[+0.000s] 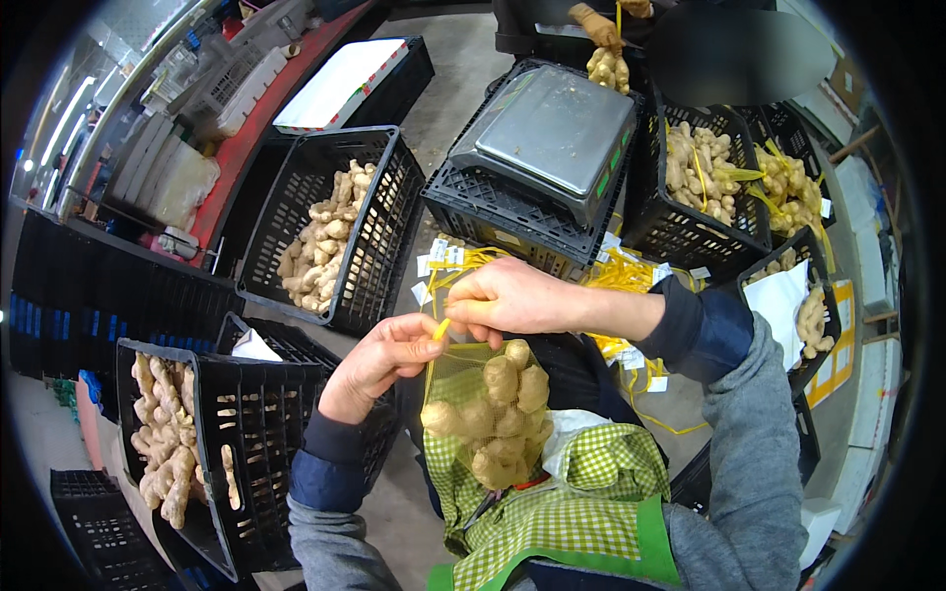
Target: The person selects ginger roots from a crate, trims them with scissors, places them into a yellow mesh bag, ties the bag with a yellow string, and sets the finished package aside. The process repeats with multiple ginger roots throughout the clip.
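A yellow mesh bag filled with ginger root lies against my green checked apron. My left hand pinches the bag's gathered yellow neck between thumb and fingers. Close beside it, my right hand has its fingers closed on the upper end of the same neck. The bag's narrow top is partly hidden by my fingers. Just beyond my hands lie yellow mesh bags with white tags, and more yellow mesh bags spread under my right forearm.
A digital weighing scale tops an upturned black crate. Black crates of ginger stand at left, near left and right. Across from me, a person's gloved hand holds bagged ginger.
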`<action>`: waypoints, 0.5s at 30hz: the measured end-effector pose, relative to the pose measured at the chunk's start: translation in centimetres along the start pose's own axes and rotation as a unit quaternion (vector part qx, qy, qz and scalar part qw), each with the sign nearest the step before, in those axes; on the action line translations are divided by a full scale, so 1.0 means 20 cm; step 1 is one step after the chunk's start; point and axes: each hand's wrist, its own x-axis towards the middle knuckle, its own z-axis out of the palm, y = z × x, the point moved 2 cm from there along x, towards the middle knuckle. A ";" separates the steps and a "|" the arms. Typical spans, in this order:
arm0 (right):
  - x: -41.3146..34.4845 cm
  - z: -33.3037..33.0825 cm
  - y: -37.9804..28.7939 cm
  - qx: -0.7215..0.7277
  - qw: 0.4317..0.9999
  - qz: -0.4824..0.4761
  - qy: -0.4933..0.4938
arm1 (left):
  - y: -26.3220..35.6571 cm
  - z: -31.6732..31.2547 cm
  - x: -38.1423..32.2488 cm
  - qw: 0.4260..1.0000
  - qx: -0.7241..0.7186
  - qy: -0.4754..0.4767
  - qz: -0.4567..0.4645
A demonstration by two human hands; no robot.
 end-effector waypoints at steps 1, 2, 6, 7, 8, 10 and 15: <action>0.00 0.01 0.00 -0.011 1.000 -0.018 0.006 | 0.02 -0.01 0.00 0.999 -0.040 -0.016 -0.032; -0.01 0.01 0.00 -0.035 0.998 -0.035 0.043 | 0.03 -0.02 0.01 0.998 -0.036 -0.017 -0.042; -0.04 0.11 -0.02 -0.184 0.949 -0.160 0.201 | 0.03 -0.02 0.01 0.996 -0.046 0.008 -0.072; -0.05 0.16 -0.03 -0.179 0.938 -0.212 0.209 | 0.02 -0.01 0.01 0.995 -0.060 0.012 -0.079; -0.06 0.21 -0.04 -0.213 0.908 -0.277 0.232 | 0.03 -0.02 0.01 0.997 -0.032 0.004 -0.073; -0.08 0.31 -0.05 -0.319 0.819 -0.371 0.301 | 0.02 -0.01 0.00 0.997 -0.003 0.002 -0.079; -0.09 0.42 -0.01 -0.424 0.723 -0.457 0.298 | 0.06 0.03 -0.03 0.993 0.044 -0.043 -0.097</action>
